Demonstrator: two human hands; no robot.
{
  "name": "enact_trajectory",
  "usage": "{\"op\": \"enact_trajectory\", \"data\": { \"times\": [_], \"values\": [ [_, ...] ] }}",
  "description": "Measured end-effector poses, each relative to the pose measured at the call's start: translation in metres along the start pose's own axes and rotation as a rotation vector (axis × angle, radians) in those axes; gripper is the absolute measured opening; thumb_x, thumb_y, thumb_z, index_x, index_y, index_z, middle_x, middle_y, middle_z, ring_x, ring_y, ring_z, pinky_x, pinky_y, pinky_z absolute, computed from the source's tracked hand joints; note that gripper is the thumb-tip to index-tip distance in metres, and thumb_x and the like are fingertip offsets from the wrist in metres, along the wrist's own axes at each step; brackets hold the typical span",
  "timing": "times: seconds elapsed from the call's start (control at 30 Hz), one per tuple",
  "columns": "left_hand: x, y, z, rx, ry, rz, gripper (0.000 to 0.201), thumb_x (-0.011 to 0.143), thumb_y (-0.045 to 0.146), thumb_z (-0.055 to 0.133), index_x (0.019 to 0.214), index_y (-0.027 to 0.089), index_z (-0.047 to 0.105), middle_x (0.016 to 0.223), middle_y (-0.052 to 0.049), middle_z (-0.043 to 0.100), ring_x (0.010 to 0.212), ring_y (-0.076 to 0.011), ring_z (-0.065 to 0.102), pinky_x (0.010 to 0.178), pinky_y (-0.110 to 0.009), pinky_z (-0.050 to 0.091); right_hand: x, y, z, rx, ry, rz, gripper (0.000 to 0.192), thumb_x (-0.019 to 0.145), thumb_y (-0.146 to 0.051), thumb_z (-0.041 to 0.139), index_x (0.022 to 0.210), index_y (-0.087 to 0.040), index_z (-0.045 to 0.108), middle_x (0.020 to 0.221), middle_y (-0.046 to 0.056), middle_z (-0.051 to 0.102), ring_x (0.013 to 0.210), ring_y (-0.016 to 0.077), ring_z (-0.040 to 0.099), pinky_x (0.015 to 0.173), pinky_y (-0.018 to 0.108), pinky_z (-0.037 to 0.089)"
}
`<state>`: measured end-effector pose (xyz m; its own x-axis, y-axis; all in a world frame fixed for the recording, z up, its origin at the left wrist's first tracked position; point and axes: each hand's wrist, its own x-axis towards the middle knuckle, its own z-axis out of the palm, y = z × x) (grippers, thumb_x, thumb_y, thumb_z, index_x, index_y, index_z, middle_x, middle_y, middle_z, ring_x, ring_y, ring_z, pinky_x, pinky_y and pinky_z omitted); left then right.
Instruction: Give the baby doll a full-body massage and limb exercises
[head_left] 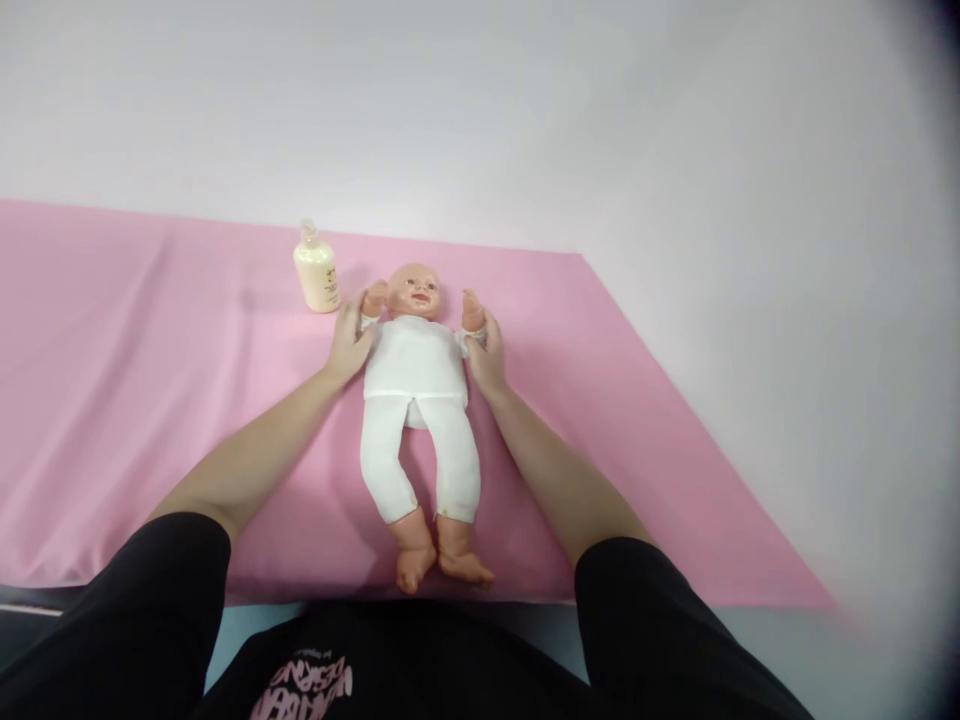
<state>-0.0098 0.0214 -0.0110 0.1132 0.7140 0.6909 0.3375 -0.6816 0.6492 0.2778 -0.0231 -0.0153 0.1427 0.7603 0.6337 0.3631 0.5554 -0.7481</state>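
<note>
Hands, left [350, 345] and right [486, 352], flank doll [416, 400] (bottle [316, 270] label unreadable).

both arms stretched forward, left hand [349, 342] and right hand [486, 352] loosely curled.

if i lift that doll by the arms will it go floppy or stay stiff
The doll would probably sag: its clothed legs lie loosely bent on the pink sheet, hinting at a soft body. The head, hands and feet look like hard plastic, so those should keep shape. With left hand and right hand at its arms, it likely lifts easily.
</note>
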Motion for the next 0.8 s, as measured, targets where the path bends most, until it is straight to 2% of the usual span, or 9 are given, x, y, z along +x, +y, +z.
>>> {"op": "enact_trajectory", "data": {
  "times": [0.13,0.23,0.37,0.47,0.57,0.67,0.8],
  "values": [
    [0.000,0.014,0.000,0.179,-0.213,0.113,0.057,0.096,0.042,0.058,0.150,0.023,0.055,0.137,-0.015,0.064,0.129,-0.0342,0.057,0.119,-0.055,0.038,-0.002,-0.007,0.002,-0.134,-0.105,-0.077,0.046,0.087,-0.021,0.053,0.130,-0.027,0.067,0.131,0.006,0.071,0.126,0.0263,0.063,0.119,0.050,0.047],
    [0.000,0.017,0.000,0.219,-0.261,0.123,0.058,0.094,0.036,0.055,0.151,0.022,0.055,0.136,-0.015,0.064,0.126,-0.0344,0.057,0.116,-0.055,0.041,-0.001,-0.010,0.002,-0.193,-0.165,-0.130,0.047,0.085,-0.018,0.050,0.126,-0.028,0.070,0.127,0.006,0.073,0.123,0.0269,0.064,0.118,0.051,0.047],
    [-0.001,0.017,-0.001,0.191,-0.208,0.108,0.057,0.096,0.043,0.057,0.150,0.022,0.055,0.137,-0.015,0.064,0.128,-0.0343,0.057,0.119,-0.055,0.039,-0.002,-0.014,0.001,-0.155,-0.141,-0.148,0.050,0.084,-0.020,0.053,0.131,-0.028,0.067,0.131,0.006,0.072,0.124,0.0279,0.064,0.117,0.050,0.049],
    [-0.002,0.016,-0.002,0.143,-0.140,0.118,0.062,0.098,0.054,0.058,0.151,0.022,0.052,0.142,-0.016,0.062,0.135,-0.0344,0.054,0.123,-0.054,0.035,-0.005,-0.016,0.001,-0.110,-0.094,-0.148,0.053,0.090,-0.027,0.056,0.143,-0.029,0.058,0.141,0.007,0.066,0.133,0.0285,0.060,0.121,0.052,0.045],
    [-0.003,0.012,-0.002,0.120,-0.107,0.122,0.069,0.101,0.061,0.052,0.157,0.021,0.044,0.150,-0.018,0.056,0.143,-0.0349,0.049,0.126,-0.054,0.031,-0.006,-0.014,0.001,-0.096,-0.041,-0.111,0.063,0.098,-0.040,0.053,0.159,-0.031,0.039,0.158,0.008,0.053,0.148,0.0285,0.048,0.129,0.055,0.036],
    [-0.002,0.007,-0.001,0.118,-0.087,0.081,0.075,0.103,0.063,0.045,0.163,0.020,0.033,0.159,-0.021,0.047,0.151,-0.0357,0.041,0.129,-0.055,0.025,-0.005,-0.007,0.001,-0.119,-0.017,-0.069,0.071,0.103,-0.051,0.045,0.166,-0.029,0.022,0.167,0.010,0.039,0.157,0.0278,0.037,0.132,0.058,0.029],
    [0.002,-0.002,-0.001,0.106,-0.032,0.012,0.080,0.102,0.064,0.048,0.165,0.018,0.031,0.169,-0.021,0.034,0.160,-0.0358,0.027,0.132,-0.055,0.017,-0.001,0.007,0.001,-0.149,-0.022,-0.021,0.071,0.104,-0.058,0.040,0.167,-0.031,0.020,0.172,0.008,0.030,0.162,0.0265,0.025,0.134,0.059,0.021]
  ]
}}
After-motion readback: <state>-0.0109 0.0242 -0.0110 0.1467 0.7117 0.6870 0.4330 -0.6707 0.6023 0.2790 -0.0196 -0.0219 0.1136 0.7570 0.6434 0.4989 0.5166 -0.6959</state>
